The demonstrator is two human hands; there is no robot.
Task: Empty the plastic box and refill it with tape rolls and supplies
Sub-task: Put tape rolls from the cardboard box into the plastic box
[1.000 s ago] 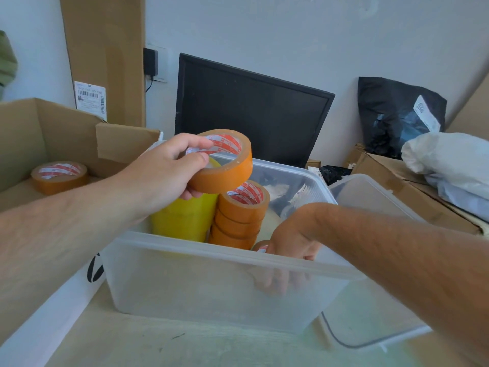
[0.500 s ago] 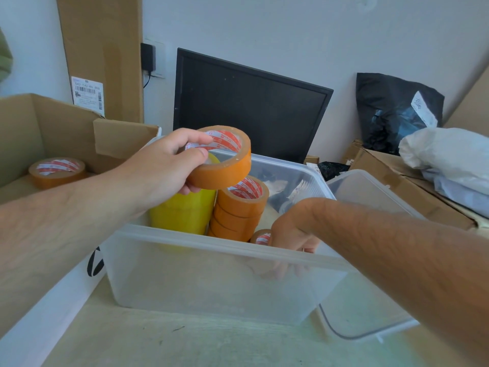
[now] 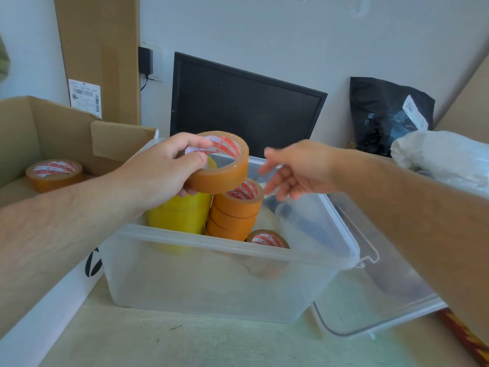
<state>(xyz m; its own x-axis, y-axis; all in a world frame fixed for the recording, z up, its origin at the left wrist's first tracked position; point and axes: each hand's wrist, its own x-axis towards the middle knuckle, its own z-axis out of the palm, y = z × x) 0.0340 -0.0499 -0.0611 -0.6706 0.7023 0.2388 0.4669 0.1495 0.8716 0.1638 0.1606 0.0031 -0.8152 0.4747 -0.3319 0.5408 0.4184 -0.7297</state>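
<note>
A clear plastic box (image 3: 211, 276) stands on the table in front of me. Inside it are a stack of yellow tape rolls (image 3: 182, 215), a stack of brown tape rolls (image 3: 235, 210) and one brown roll (image 3: 267, 238) lying flat near the front wall. My left hand (image 3: 161, 173) grips another brown tape roll (image 3: 225, 168) above the box's left side. My right hand (image 3: 299, 168) hovers above the box's right side, empty, with fingers spread towards that roll.
An open cardboard box (image 3: 47, 133) at the left holds a brown tape roll (image 3: 54, 173). The box's clear lid (image 3: 383, 295) lies at the right. A black monitor (image 3: 243, 107), a black bag (image 3: 386, 115) and a white bag (image 3: 444, 157) stand behind.
My right hand has come up out of the box, leaving a brown roll on its floor, and now reaches left. My left hand still holds its roll in about the same place.
</note>
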